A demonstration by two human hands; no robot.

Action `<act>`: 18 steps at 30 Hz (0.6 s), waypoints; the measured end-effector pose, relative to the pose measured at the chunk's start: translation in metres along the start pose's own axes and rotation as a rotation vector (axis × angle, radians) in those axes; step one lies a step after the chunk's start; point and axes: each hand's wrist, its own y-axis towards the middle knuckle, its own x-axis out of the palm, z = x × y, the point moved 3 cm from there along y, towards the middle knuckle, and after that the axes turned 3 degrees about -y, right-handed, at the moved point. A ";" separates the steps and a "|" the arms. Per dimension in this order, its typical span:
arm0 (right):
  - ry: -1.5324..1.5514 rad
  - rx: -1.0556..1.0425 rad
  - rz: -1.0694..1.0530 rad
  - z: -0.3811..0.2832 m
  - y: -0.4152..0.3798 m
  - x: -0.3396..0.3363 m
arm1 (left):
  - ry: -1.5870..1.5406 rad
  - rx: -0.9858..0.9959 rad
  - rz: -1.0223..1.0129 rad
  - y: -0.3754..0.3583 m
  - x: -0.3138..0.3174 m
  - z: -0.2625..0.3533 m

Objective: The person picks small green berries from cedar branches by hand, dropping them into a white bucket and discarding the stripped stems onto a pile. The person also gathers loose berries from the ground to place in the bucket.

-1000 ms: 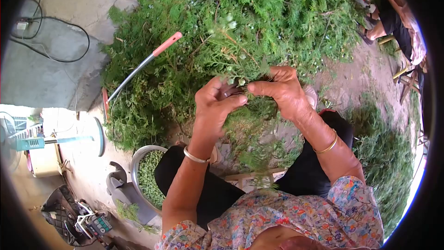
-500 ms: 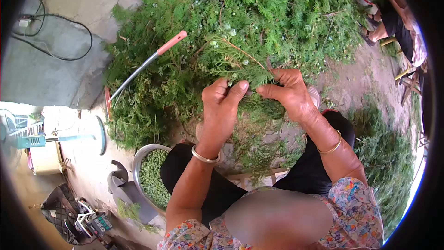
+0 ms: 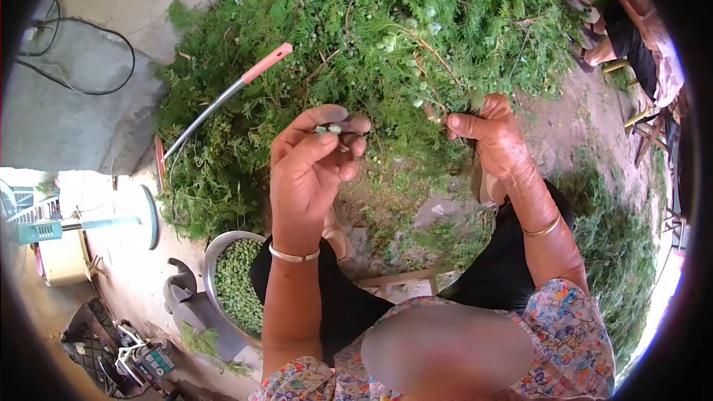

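My left hand [image 3: 308, 160] is raised at the centre-left, fingers curled around a few small pale green berries [image 3: 328, 130]. To the right, my right hand [image 3: 486, 134] pinches the stem end of a green sprig [image 3: 438, 59] with brown twigs and some berries. The two hands are apart. Beyond them lies a large pile of green leafy branches [image 3: 312, 22]. A round metal basin [image 3: 210, 271] full of green berries [image 3: 239, 282] stands at the lower left, beside my leg.
A tool with a pink handle [image 3: 267, 63] leans on the pile's left side. A fan [image 3: 148, 215], a box [image 3: 67, 256] and a black bag [image 3: 93, 334] stand at the left. Cut greenery [image 3: 609, 252] lies at the right. Another person's leg [image 3: 603, 52] shows at the upper right.
My left hand has moved left, away from the sprig, and now holds berries. My right hand has shifted slightly right with the sprig. The view has shifted a little.
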 end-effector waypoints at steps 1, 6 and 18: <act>-0.033 -0.007 0.002 0.000 -0.003 0.003 | 0.088 -0.005 0.054 0.000 0.005 -0.001; -0.179 0.011 -0.038 -0.003 -0.009 0.012 | 0.291 0.011 0.108 0.005 0.008 -0.022; -0.277 0.023 -0.100 -0.007 -0.013 0.012 | 0.723 0.046 -0.001 0.009 0.019 -0.039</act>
